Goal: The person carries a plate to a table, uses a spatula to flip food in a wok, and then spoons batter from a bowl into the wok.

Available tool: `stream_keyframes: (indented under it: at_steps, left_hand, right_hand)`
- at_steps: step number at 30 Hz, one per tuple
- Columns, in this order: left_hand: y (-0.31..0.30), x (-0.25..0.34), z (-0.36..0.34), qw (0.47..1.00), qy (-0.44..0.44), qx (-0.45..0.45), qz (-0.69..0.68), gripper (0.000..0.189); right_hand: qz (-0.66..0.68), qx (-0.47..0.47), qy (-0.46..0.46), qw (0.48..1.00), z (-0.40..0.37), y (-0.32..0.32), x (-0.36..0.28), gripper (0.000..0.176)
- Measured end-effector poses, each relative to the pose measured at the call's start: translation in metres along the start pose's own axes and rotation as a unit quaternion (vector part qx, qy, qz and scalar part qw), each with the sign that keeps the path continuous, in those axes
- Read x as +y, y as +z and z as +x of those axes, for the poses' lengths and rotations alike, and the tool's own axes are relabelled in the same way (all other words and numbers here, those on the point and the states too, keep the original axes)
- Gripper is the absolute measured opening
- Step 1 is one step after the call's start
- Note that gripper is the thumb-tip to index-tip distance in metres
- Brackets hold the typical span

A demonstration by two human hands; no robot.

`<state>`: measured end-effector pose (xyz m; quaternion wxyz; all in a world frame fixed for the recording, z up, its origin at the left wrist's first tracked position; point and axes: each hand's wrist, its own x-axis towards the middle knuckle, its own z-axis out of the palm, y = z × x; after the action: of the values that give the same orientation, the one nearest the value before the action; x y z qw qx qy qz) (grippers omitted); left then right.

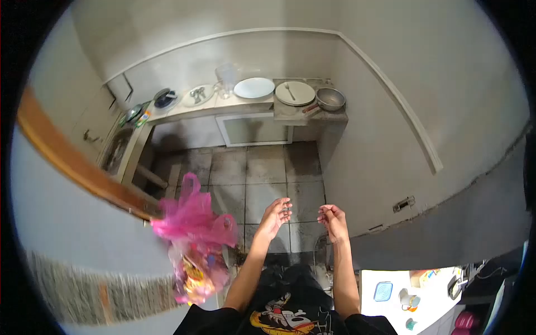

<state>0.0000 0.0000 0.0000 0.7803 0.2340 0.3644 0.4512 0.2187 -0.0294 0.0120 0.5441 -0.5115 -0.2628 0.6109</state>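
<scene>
Both my hands are raised in front of my body above the tiled floor, apart from each other. My left hand point(273, 218) is empty, its fingers bent and spread. My right hand point(334, 221) has its fingers loosely curled to the left, and I see nothing in it. Neither hand touches anything. To the left of my left forearm hangs a pink plastic bag point(192, 218), with a clear bag of colourful packets point(195, 276) below it.
Ahead, a counter point(192, 111) bears a white oval plate point(254, 87), a round plate with a fork point(295, 93), a saucepan point(330, 99) and a plate of spoons point(198, 95). A sink point(117, 151) stands left. Behind me at right, a white table point(385, 318) holds a blue-lidded container point(383, 291).
</scene>
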Motion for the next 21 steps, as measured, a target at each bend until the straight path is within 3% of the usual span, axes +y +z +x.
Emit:
stream_keyframes:
  at_steps: [2,3,7,11,15,19,21]
  left_hand:
    - [0.005,-0.005,-0.010,1.000,-0.016,0.010,-0.011,0.029]
    - [-0.011,0.083,0.077,1.000,0.010,-0.003,0.016,0.029]
    - [-0.035,0.103,0.126,1.000,0.012,-0.012,-0.013,0.027]
    - [-0.069,0.150,0.205,0.999,0.036,0.017,-0.015,0.028]
    - [-0.095,0.209,0.286,0.994,0.066,0.091,0.009,0.027]
    - [-0.120,0.264,0.344,0.982,0.085,0.163,0.046,0.027]
    - [-0.130,0.281,0.367,0.970,0.103,0.185,0.120,0.029]
  right_hand:
    - [0.015,0.000,0.002,1.000,-0.015,-0.003,0.005,0.010]
    - [0.036,-0.017,-0.028,0.999,0.090,0.058,-0.025,0.010]
    - [-0.003,-0.014,0.001,1.000,0.149,0.087,-0.034,0.011]
    - [-0.018,-0.056,0.012,0.998,0.256,0.127,-0.036,0.012]
    - [-0.065,-0.079,0.036,0.994,0.385,0.179,-0.045,0.014]
    - [-0.022,-0.103,0.092,0.990,0.503,0.233,-0.036,0.012]
    - [-0.010,-0.062,0.115,0.991,0.561,0.250,-0.025,0.011]
